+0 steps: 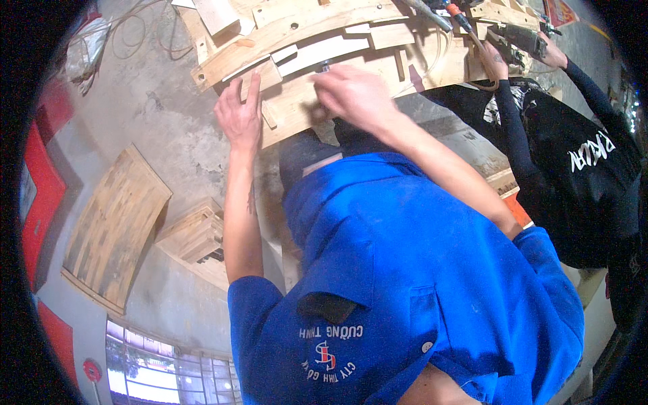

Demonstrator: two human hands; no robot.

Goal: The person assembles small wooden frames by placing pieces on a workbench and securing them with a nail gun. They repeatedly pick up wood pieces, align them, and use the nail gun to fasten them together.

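My left hand point(239, 115) rests at the left end of a wooden jig point(297, 108), its fingers stretched out and apart. Its fingertips touch a small pale wood block point(268, 74) that lies against the jig's curved rail point(246, 48). Over the middle of the jig is my right hand point(358, 98), its fingers curled together and slightly blurred. What they hold, if anything, is hidden. Just beyond those fingers sits a small dark metal fitting point(325, 65). A long light wood strip point(324, 52) lies along the inside of the rail.
At right, a co-worker in black point(574, 169) grips a dark power tool point(523, 40). An air hose tool with an orange collar point(459, 17) lies at the jig's far right. A slatted wood panel point(118, 229) and stacked wood frames point(196, 236) stand at left.
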